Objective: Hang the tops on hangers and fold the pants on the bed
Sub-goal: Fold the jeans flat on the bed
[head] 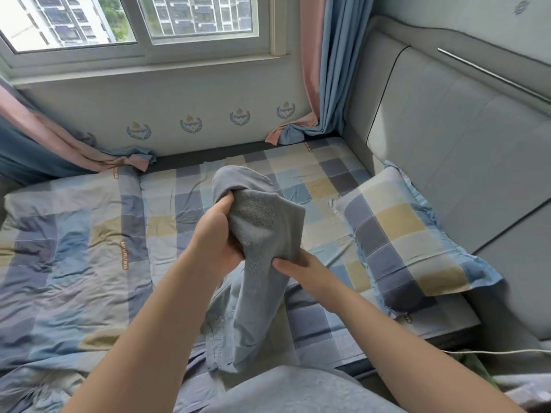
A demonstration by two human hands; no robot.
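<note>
Well left of the pillow (408, 236), the left hand (214, 239) curls its fingers into the bunched top of the grey-blue pants (262, 228), which hang above the bed (298, 168). Nearer the pillow, the right hand (304, 269) pinches the cloth lower down. Folding seems barely begun. The next move likely calls for laying the pants flat on the bed, legs aligned.

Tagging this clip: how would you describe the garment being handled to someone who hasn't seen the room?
Start at the checked bed under the window. Above its middle, beside the checked pillow, the left hand and right hand grip grey-blue pants that hang down. Unlike the checked bedding around them, they are plain and held up.
</note>
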